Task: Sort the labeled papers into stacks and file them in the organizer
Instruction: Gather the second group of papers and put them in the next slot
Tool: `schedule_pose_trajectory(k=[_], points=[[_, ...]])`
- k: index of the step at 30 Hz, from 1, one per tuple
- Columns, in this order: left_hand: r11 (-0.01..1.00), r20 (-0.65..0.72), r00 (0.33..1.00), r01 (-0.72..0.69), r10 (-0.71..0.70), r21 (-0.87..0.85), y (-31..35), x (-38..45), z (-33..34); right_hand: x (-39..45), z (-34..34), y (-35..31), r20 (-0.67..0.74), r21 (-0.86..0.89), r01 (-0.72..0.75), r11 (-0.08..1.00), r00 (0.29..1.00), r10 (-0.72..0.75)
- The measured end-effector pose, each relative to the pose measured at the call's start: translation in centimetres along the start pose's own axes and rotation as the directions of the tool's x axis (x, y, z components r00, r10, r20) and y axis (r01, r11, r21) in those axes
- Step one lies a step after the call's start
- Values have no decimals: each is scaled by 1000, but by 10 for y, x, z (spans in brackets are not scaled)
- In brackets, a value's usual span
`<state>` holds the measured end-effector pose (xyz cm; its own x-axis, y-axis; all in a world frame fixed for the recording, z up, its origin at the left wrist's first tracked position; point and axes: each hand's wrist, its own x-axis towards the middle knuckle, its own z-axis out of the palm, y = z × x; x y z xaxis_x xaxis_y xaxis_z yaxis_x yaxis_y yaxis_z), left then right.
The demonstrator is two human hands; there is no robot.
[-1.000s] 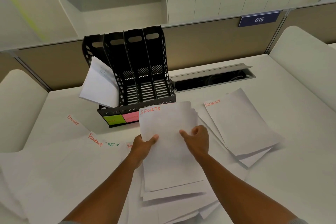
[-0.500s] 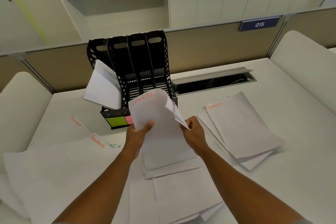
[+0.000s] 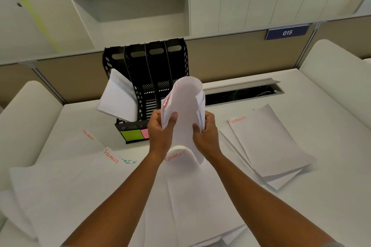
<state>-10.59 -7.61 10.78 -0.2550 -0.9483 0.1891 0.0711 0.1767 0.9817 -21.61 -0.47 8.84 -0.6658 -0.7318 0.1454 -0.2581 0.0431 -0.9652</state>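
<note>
Roughly early-to-mid progress, as judged: one batch of paper (image 3: 118,98) is already filed, leaning out of the leftmost slot of the black organizer (image 3: 152,70) at 12 o'clock; the other three slots look empty from here. A raised stack (image 3: 183,106) is gripped by both hands just in front of the organizer, at 12 o'clock from the body: left hand (image 3: 160,132) curled round its left edge with thumb on the front, right hand (image 3: 204,134) pinching the right edge. The sheets are bowed into an upright curve, red lettering on the top corner only partly readable now. Still to be filed: a Finance pile (image 3: 269,142) squared at 2 o'clock, loose Finance sheets (image 3: 88,142) at 10 o'clock, one green-lettered sheet (image 3: 130,161) mostly covered, and a spread heap (image 3: 192,196) at 6 o'clock with a Finance sheet on top. Against the frame a second ago: the stack, then held nearly flat with "Sports" legible, has been lifted and curled upright, closer to the organizer's slots; the Finance sheet underneath has been exposed. Filed batch and the 2 o'clock pile unchanged. Green and pink labels (image 3: 133,134) on the organizer base remain partly hidden by the left hand.
</note>
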Motion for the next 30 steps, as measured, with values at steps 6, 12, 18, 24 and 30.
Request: schedule_pose_trajectory(k=[6, 12, 18, 24, 30], points=[[996, -67, 996, 59, -63, -63, -10, -10, -8, -9, -8, 21, 70, -125, -45, 991, 996, 54], [992, -148, 989, -4, -16, -130, 5, -4, -7, -13, -10, 29, 68, -133, -95, 987, 992, 105], [990, -336, 942, -64, 18, -125, 22, 11, 0, -12, -12, 32, 56, -134, -114, 984, 991, 123], [986, -417, 906, 6, -76, -167, 25, 19, 2, -13, -11, 32, 73, -125, -159, 979, 983, 169], [982, -348, 930, -163, 122, -91, 27, 16, -3, -6, -13, 23, 56, -53, -197, 979, 978, 200]])
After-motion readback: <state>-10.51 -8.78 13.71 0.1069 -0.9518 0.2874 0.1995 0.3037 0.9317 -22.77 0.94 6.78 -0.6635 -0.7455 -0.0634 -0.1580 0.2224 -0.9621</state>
